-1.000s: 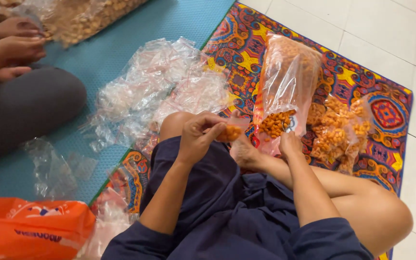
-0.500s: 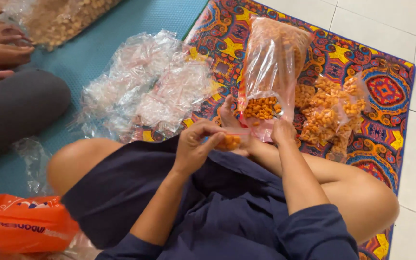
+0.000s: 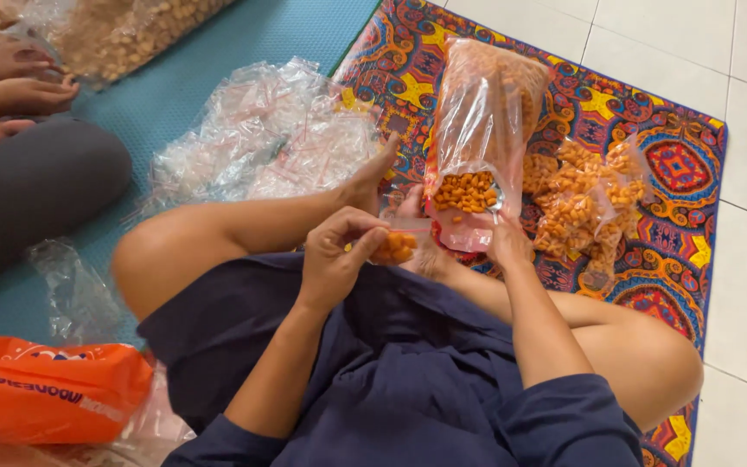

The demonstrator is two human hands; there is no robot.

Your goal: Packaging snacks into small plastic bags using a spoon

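Observation:
My left hand (image 3: 335, 256) pinches the top of a small clear bag of orange snacks (image 3: 395, 247) above my lap. My right hand (image 3: 505, 242) grips the same small bag's strip from the right side. Just beyond my hands stands a large open clear bag (image 3: 481, 121) with orange snack pieces (image 3: 465, 191) heaped at its mouth. I sit cross-legged in dark blue clothes, my left knee raised.
Several filled small snack bags (image 3: 590, 203) lie on the patterned mat (image 3: 676, 173) at right. A heap of empty clear bags (image 3: 261, 143) rests on the teal mat. An orange plastic bag (image 3: 41, 389) sits lower left. Another person's feet and hand (image 3: 19, 91) appear top left.
My left knee has risen and the view has shifted. Both hands stay together on the small bag, now slightly lower than the big bag's mouth.

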